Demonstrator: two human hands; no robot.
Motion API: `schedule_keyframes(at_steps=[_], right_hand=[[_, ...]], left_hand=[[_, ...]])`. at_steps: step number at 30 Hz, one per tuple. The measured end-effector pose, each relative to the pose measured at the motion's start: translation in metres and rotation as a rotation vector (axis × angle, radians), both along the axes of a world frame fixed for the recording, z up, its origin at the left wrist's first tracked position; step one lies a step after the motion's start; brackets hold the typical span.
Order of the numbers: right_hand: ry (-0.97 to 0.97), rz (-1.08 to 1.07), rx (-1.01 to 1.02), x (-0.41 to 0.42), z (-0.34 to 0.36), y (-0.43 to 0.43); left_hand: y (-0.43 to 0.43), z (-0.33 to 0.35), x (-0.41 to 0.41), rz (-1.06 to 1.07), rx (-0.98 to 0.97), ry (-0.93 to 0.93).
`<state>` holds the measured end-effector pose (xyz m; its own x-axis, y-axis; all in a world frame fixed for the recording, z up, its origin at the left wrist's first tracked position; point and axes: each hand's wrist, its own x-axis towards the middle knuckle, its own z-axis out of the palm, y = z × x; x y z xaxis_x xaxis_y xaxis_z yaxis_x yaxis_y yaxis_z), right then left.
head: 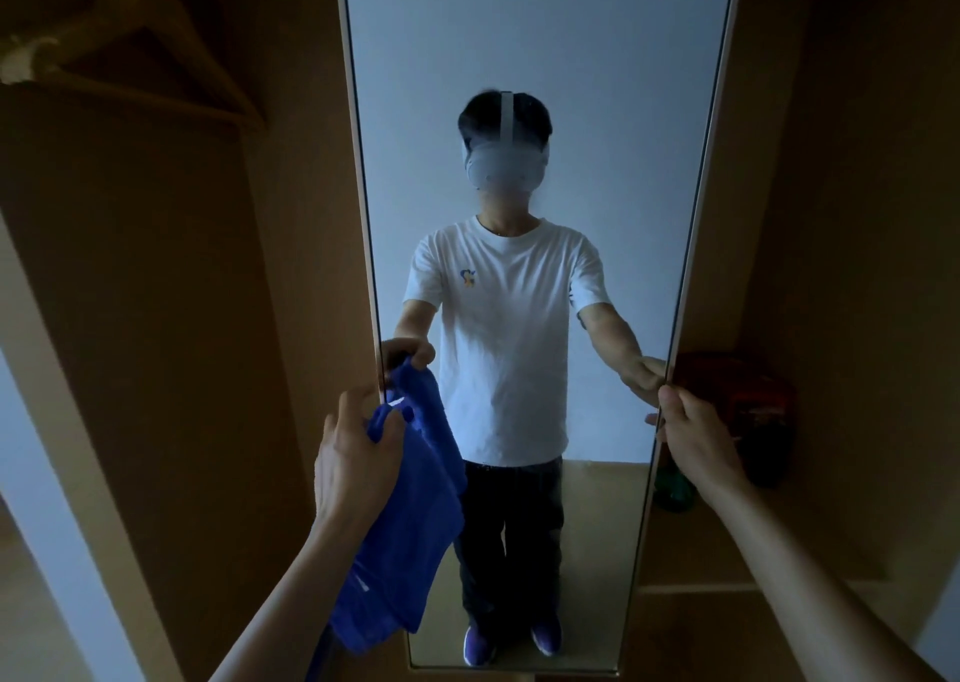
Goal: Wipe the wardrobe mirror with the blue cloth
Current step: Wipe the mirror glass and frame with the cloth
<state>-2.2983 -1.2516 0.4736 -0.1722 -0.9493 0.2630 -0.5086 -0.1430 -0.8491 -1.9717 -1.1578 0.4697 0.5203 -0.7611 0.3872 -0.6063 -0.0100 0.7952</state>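
Note:
A tall narrow wardrobe mirror with a pale frame fills the middle of the view and reflects a person in a white T-shirt. My left hand grips the top of a blue cloth at the mirror's left edge, and the cloth hangs down over the lower left of the glass. My right hand holds the mirror's right frame edge, fingers curled round it at about waist height of the reflection.
Dark wooden wardrobe panels stand on both sides. A wooden hanger hangs at the upper left. A red object and a green one sit on a shelf right of the mirror.

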Motion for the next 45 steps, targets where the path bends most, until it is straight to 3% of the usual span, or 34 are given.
schedule_keyframes(at_steps=[4,8,12,17,22,28,30,33,36,40,42,45], right_hand=[[0.185,-0.043,0.009,0.004,-0.013,0.015],[0.219,-0.035,0.07,0.016,-0.012,0.04],[0.193,0.197,0.07,0.027,0.013,0.072],[-0.178,0.646,0.212,0.034,0.04,0.107],[-0.463,0.763,0.257,0.024,0.041,0.109],[-1.064,0.924,0.36,0.037,0.027,0.113],[-1.122,0.924,0.4,0.049,0.023,0.119],[-1.051,0.828,0.4,0.06,0.031,0.124],[-0.98,0.696,0.308,0.061,0.047,0.122],[-0.939,0.706,0.191,0.061,0.068,0.122],[-0.917,0.695,0.139,0.062,0.074,0.12],[-0.898,0.691,0.071,0.066,0.079,0.116]], left_hand=[[0.017,0.006,-0.019,-0.08,-0.049,0.137],[0.025,0.018,-0.038,-0.235,-0.099,0.211],[0.032,0.034,-0.058,-0.398,-0.167,0.322],[0.041,0.054,-0.078,-0.503,-0.254,0.483],[0.052,0.066,-0.083,-0.533,-0.351,0.588],[0.056,0.068,-0.083,-0.455,-0.461,0.705],[0.053,0.071,-0.085,-0.462,-0.465,0.706],[0.049,0.074,-0.084,-0.48,-0.466,0.721],[0.047,0.074,-0.077,-0.489,-0.412,0.712],[0.044,0.069,-0.07,-0.496,-0.28,0.71],[0.044,0.067,-0.069,-0.425,-0.253,0.563],[0.048,0.063,-0.073,-0.286,-0.365,0.214]])
